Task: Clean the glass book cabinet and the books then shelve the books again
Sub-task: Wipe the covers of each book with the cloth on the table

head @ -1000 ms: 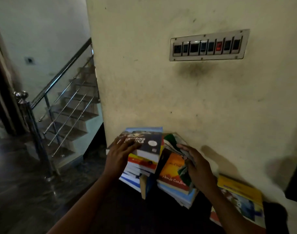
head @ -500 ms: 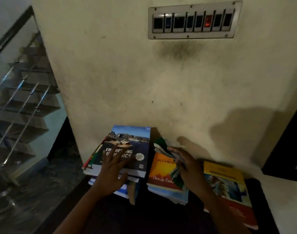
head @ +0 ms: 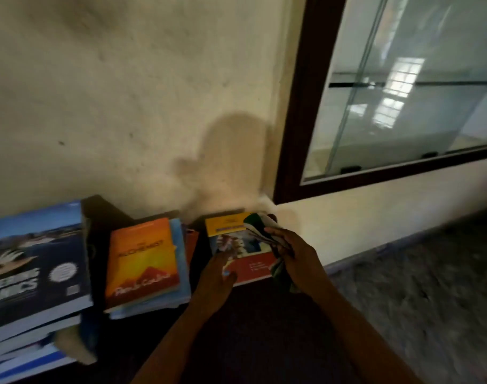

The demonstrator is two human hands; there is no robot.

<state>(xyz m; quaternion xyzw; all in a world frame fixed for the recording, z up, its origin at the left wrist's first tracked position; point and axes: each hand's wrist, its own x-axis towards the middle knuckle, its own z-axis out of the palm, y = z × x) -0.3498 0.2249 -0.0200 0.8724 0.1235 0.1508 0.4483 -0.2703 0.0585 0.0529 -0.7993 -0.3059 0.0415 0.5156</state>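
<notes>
Left hand (head: 216, 275) shifted from blue book (head: 34, 259) to yellow book (head: 225, 224), fingers (head: 219, 255) straight on near-left corner. Right hand (head: 295, 256) fingers clamped round cloth (head: 260, 225).

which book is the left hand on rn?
The yellow-topped book, rightmost of the three, nearest the glass cabinet. The left hand touches its lower left corner; the orange book and the blue book lie untouched further left. The right hand grips a cloth.

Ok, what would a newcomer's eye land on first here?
The orange book, low centre, beside a taller book pile at left. Right of it, the left hand touches a yellow book while the right hand grips a cloth. The glass cabinet fills the upper right.
</notes>
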